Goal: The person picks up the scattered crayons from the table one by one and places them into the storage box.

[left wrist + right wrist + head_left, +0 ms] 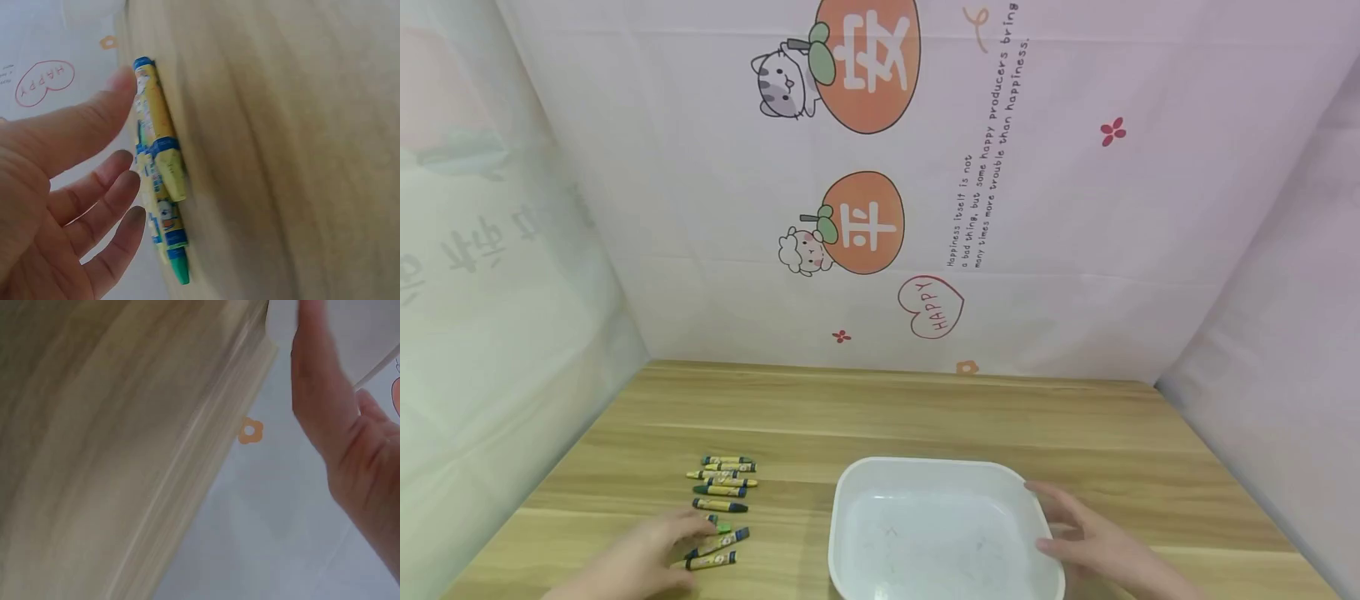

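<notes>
Several crayons in yellow wrappers lie in a loose column on the left of the table, among them a dark-tipped crayon [719, 505] and a crayon [711, 562] nearest the front. My left hand [643, 554] is at the near end of this column, its fingers loosely bent and partly covering a green-tipped crayon [723, 528]. In the left wrist view the thumb is right beside a pale-tipped crayon [156, 109], the other fingertips spread apart. My right hand [1093, 537] rests at the right side of a white plastic basin [925, 542], fingers fairly straight along its rim.
The wood-grain table [895, 417] ends at a white printed cloth [722, 208] hanging behind. Cloth panels also close off the left and right sides. The basin stands in front of me, to the right of the crayons, its near edge cut off by the frame.
</notes>
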`<state>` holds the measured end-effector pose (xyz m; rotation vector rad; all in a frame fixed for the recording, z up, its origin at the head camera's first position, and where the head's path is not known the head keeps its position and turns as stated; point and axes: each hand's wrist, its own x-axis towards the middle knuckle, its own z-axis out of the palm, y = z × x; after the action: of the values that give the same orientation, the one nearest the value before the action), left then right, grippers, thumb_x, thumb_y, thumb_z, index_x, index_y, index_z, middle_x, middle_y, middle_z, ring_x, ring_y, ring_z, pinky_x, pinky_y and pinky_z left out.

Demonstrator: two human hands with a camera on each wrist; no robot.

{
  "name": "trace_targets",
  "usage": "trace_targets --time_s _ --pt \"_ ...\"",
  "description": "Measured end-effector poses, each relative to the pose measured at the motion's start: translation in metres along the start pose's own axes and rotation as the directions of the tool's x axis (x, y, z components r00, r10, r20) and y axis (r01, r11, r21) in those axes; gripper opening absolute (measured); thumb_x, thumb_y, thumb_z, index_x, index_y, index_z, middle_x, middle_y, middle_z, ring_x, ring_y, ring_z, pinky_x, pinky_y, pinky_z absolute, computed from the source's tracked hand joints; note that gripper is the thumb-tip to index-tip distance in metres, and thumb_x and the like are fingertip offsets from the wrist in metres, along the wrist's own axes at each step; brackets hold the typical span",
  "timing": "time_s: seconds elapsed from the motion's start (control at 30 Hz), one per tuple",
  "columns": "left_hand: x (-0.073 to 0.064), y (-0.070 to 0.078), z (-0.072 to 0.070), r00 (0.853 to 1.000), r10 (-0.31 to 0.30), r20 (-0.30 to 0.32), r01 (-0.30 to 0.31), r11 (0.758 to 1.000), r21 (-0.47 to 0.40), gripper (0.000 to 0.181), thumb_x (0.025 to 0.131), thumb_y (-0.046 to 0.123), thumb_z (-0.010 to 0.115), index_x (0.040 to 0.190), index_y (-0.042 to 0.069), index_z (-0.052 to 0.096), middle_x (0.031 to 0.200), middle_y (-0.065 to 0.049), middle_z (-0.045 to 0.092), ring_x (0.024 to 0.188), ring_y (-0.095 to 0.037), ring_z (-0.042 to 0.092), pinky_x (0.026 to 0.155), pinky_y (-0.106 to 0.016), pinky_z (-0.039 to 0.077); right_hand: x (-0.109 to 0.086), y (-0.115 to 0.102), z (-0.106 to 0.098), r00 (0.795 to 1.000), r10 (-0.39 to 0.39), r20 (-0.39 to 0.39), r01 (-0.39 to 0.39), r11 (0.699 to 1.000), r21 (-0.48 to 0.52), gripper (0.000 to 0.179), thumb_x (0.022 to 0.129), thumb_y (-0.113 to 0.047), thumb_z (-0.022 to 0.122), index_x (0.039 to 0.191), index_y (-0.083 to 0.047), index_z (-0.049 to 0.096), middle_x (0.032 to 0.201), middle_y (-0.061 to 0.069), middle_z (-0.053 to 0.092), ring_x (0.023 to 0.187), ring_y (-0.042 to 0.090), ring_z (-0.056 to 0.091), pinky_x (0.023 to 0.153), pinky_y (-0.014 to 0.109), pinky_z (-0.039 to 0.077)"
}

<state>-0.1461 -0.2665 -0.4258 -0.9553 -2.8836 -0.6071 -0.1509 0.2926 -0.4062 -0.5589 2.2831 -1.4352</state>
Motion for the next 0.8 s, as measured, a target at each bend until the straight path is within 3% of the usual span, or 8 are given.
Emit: trace_targets --time_s 0.13,0.37,0.47,0.6,0.8 --pt "0.001 -0.004 0.004 0.996 0.086 0.016 -0.084 0.992 -0.093 0.031 0.07 0.024 0.077 0.096 0.021 0.06 0.091 0.018 0.053 0.082 0.006 0.047 0.064 -0.021 0.045 0.001 0.004 -0.003 0.998 -0.026 0.059 0.023 0.998 0.053 0.061 0.095 -0.009 0.047 0.145 -0.003 0.014 0.131 0.028 0.043 0.104 0.001 0.056 0.075 0.026 0.052" --pt "0.003 -0.006 0.009 0.979 0.197 -0.043 -0.199 0.978 -0.063 0.023 0.074 0.024 0.075 0.091 0.022 0.059 0.086 0.017 0.05 0.076 0.008 0.043 0.058 -0.017 0.041 0.002 0.008 -0.005 0.993 -0.067 0.102 0.05 0.986 0.159 0.064 0.094 -0.005 0.048 0.144 0.0 0.01 0.132 0.037 0.035 0.1 0.015 0.062 0.07 0.038 0.056" --pt "0.006 -0.007 0.009 0.989 0.144 0.035 -0.14 0.986 -0.092 0.021 0.075 0.02 0.074 0.089 0.022 0.06 0.086 0.017 0.05 0.075 0.009 0.042 0.058 -0.016 0.041 0.002 0.008 -0.004 0.992 -0.053 0.112 0.032 0.982 0.184 0.066 0.094 -0.006 0.049 0.145 0.0 0.008 0.13 0.035 0.037 0.1 0.018 0.063 0.072 0.039 0.056" --pt "0.009 -0.006 0.007 0.99 0.052 0.133 -0.039 0.995 -0.096 0.017 0.076 0.02 0.073 0.087 0.021 0.061 0.086 0.018 0.051 0.074 0.008 0.043 0.057 -0.019 0.043 0.001 0.006 -0.004 0.991 -0.042 0.125 0.014 0.977 0.214 0.067 0.094 -0.006 0.048 0.145 0.0 0.006 0.128 0.027 0.043 0.101 0.02 0.063 0.076 0.039 0.056" --pt "0.012 -0.004 0.007 0.991 0.058 0.118 -0.053 0.997 -0.047 0.013 0.077 0.022 0.072 0.081 0.022 0.059 0.083 0.017 0.046 0.071 0.007 0.04 0.056 -0.018 0.04 0.001 0.003 -0.003 0.993 -0.029 0.113 0.006 0.979 0.205 0.068 0.094 -0.007 0.05 0.146 -0.002 0.008 0.131 0.032 0.039 0.103 0.019 0.062 0.072 0.042 0.056"
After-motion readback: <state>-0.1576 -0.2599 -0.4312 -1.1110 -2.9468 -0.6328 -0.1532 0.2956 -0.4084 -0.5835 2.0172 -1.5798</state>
